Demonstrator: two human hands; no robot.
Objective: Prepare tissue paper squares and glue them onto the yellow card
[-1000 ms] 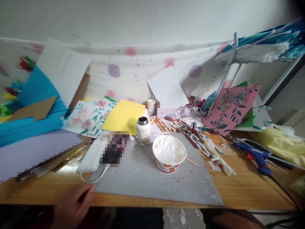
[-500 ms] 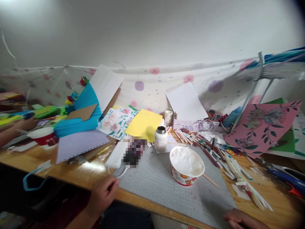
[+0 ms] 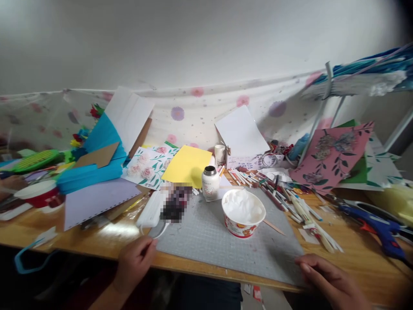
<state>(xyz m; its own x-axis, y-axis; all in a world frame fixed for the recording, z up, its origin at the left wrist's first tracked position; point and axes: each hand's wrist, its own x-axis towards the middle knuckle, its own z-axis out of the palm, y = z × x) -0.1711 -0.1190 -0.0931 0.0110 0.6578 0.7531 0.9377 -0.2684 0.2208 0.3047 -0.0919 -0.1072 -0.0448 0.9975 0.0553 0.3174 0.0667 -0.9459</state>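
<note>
My left hand (image 3: pixel 137 259) is closed at the near left corner of the grey cutting mat (image 3: pixel 206 245), thumb and fingers pinched on its edge. At the mat's right edge, my right hand (image 3: pixel 325 275) is likewise pinched on the border. On the mat stands a paper bowl (image 3: pixel 243 230) with a red and yellow print, holding crumpled white tissue (image 3: pixel 241 206). A wooden stick (image 3: pixel 274 227) lies beside the bowl. Behind it is a white flask (image 3: pixel 210 185) without a lid. A white strip-like device (image 3: pixel 151 209) and a blurred-out dark item (image 3: pixel 176 204) lie near my left hand.
Markers (image 3: pixel 245 176) and brushes crowd the back right. A blue glue gun (image 3: pixel 383 232) lies far right. Yellow paper (image 3: pixel 187 165), lilac paper (image 3: pixel 100 202) and pink flower art (image 3: pixel 332 155) stand behind. Another person's hand (image 3: pixel 13 185) is at far left, near a red bowl (image 3: pixel 40 196).
The view has turned to the right. My right hand has come further into view and moved up along the mat's right edge. My left hand remains by the left corner.
</note>
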